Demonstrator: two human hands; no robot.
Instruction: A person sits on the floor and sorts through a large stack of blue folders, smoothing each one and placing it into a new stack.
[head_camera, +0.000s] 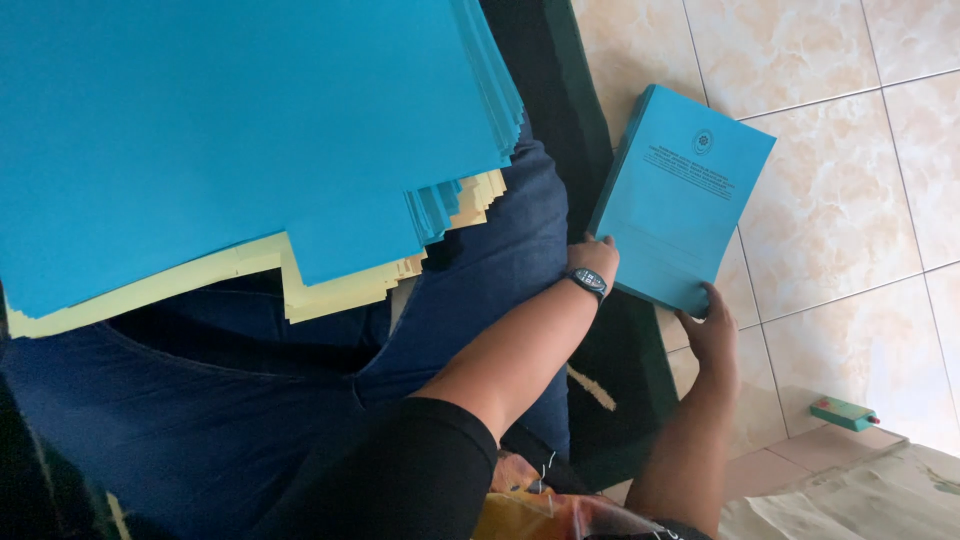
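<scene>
A stack of blue printed booklets (682, 190) rests on the tiled floor beside a dark mat. My left hand (596, 256), with a black watch on its wrist, grips the stack's near left edge. At the stack's lower corner, my right hand (712, 326) holds it from the other side. A big pile of blue sheets (230, 120) over pale yellow sheets (340, 290) lies across my lap on my blue jeans, to the left of both hands.
Beige floor tiles (850, 200) fill the right side. A small green box with a red end (845, 412) lies on the floor near a light cloth or bag (860, 495). A dark green mat (560, 100) runs under my legs.
</scene>
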